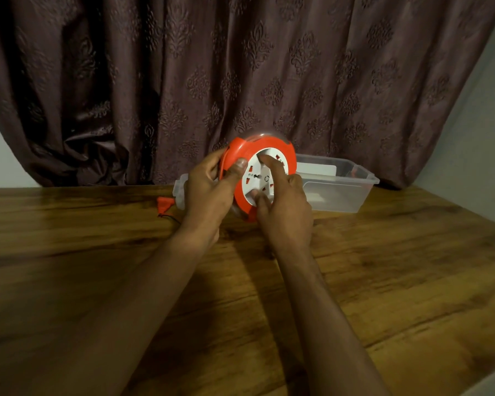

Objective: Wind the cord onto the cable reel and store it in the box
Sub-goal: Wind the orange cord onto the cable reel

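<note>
The cable reel (pixel 262 170) — a round orange plastic rim around a white socket face — is held upright above the wooden table (pixel 97 281). The left hand (pixel 209 192) clamps its edge; the right hand (pixel 283 201) has fingers spread on the face. Behind sits a clear plastic box (pixel 340 187) — rectangular, smooth.

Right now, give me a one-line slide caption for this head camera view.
Left hand grips the orange cable reel while right hand fingers its white hub, clear box behind.
</note>
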